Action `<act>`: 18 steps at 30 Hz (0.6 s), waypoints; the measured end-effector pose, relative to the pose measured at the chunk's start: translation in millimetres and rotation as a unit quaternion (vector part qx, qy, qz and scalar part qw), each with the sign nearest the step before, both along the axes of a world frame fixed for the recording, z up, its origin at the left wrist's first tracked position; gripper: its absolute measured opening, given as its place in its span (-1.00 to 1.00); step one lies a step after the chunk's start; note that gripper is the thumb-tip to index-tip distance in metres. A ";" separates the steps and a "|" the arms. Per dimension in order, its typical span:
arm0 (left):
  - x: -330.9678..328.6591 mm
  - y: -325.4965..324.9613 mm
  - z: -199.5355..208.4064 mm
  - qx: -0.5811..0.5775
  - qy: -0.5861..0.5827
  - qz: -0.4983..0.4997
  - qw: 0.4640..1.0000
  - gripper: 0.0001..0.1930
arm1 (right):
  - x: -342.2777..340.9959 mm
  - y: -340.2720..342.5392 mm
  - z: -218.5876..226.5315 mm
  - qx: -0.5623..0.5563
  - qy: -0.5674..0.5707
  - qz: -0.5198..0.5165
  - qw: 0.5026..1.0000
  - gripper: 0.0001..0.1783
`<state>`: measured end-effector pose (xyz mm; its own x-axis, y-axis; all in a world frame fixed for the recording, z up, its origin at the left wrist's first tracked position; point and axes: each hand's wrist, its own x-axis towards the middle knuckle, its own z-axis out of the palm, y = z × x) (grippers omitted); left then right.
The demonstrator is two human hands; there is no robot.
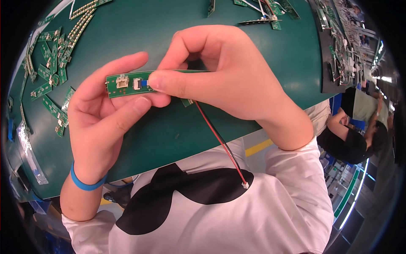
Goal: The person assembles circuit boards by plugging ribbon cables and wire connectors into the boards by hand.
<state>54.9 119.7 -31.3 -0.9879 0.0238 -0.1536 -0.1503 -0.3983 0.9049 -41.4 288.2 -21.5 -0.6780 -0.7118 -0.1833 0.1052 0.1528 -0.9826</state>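
Above the green table, a narrow green circuit board is held level between my two hands. My left hand grips its left end, thumb at the lower edge and fingers behind. On the board sit a cream socket and a smaller white connector. A short blue flat cable end meets the smaller connector. My right hand is closed, its thumb and index finger pinching at this blue end; the rest of it is hidden. A red and black wire pair hangs below the board, ending in a white plug.
Several loose circuit boards are heaped on the left of the table. More boards with wires lie at the far edge. A clear plastic strip rests at the near left. Another person sits beyond the right side.
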 end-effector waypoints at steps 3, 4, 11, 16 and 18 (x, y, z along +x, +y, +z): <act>-0.9 -6.8 -0.2 -0.008 -0.008 -0.005 1.000 -0.54 | -6.1 5.0 4.9 -0.009 0.016 0.011 1.000 -0.68; -0.9 -9.5 -1.9 -0.002 0.004 -0.012 1.000 -0.54 | -9.6 7.3 5.9 0.011 0.040 0.009 0.999 -0.68; -0.9 -11.6 -2.2 0.001 0.076 -0.009 0.997 -0.58 | -22.4 72.2 19.3 0.017 0.309 0.085 0.947 -0.62; -0.2 -13.8 -10.6 -0.057 0.119 -0.002 0.991 -0.62 | 27.3 54.6 15.4 0.022 0.469 0.074 0.880 -0.55; -0.9 -13.2 -10.5 -0.095 0.145 0.009 0.985 -0.64 | 32.7 44.8 11.1 0.000 0.487 0.051 0.872 -0.66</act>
<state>54.0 106.4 -41.7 -0.9909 0.0038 0.1345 0.1305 -0.2173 0.9673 -8.7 333.1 -10.3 -0.4445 -0.7777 0.4446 -0.7935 0.1115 -0.5983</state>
